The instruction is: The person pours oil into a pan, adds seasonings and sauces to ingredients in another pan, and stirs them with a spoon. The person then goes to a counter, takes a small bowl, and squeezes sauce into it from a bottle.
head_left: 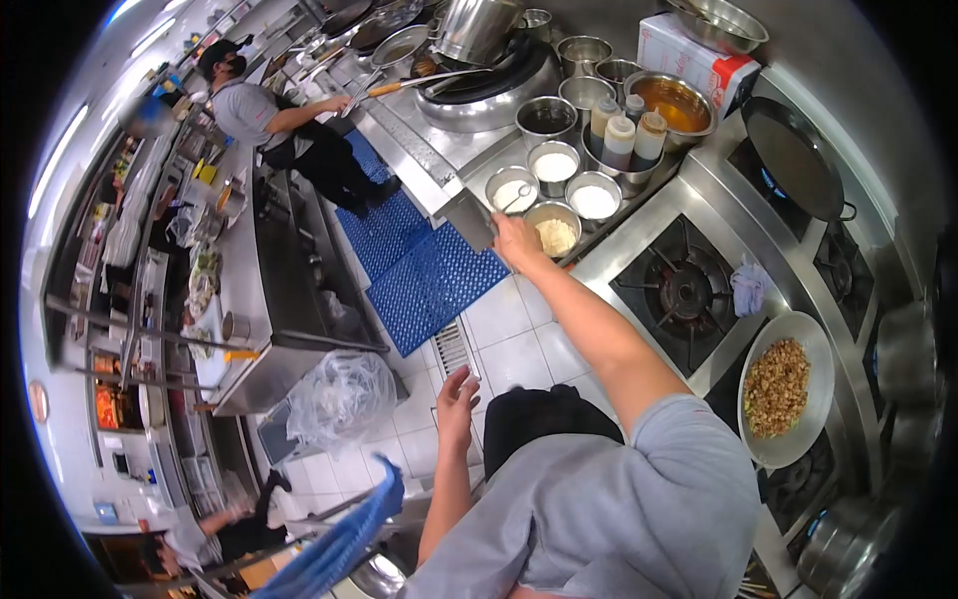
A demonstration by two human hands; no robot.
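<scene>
My right hand reaches over the near edge of the seasoning counter, its fingers curled beside a flat piece of steel. What lies in the fingers is hidden. Close to it stand a bowl of pale yellow powder and a white-powder bowl with a spoon. Two more bowls of white seasoning sit just beyond. My left hand hangs over the floor, fingers loosely apart and holding nothing. At right, a pan of browned diced food rests on the range.
Squeeze bottles stand in a metal pot beside a bowl of amber liquid. A burner has a cloth at its edge. A dark wok sits over a blue flame. A co-worker stands on blue mats.
</scene>
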